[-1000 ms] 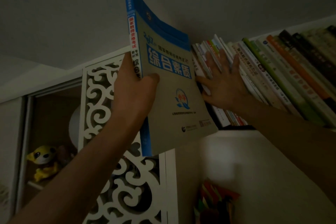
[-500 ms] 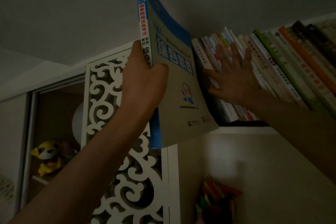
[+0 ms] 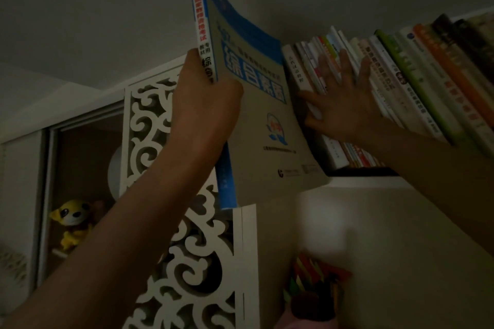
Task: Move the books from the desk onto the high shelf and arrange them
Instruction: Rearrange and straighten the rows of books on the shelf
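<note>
Room: dim, camera tilted up at a pale wall and ceiling; high shelf (image 3: 361, 180) at 3 o'clock.
Row of books (image 3: 417, 83): standing on the shelf, spines out, all leaning toward 11 o'clock.
Blue-and-grey book (image 3: 256, 104): raised at centre, long axis near upright, top toward 12 o'clock, spine facing left, cover facing the row; lower right corner just at the shelf's left end.
Fretwork panel (image 3: 149, 125): white scrollwork, 7 o'clock of the book.
Left hand (image 3: 205, 107): clasps the book's spine, thumb across the cover.
Right hand (image 3: 344, 104): fingers spread flat, pressing the leftmost spines of the row.
Yellow plush toy (image 3: 72, 222): in the cabinet at 8 o'clock.
</note>
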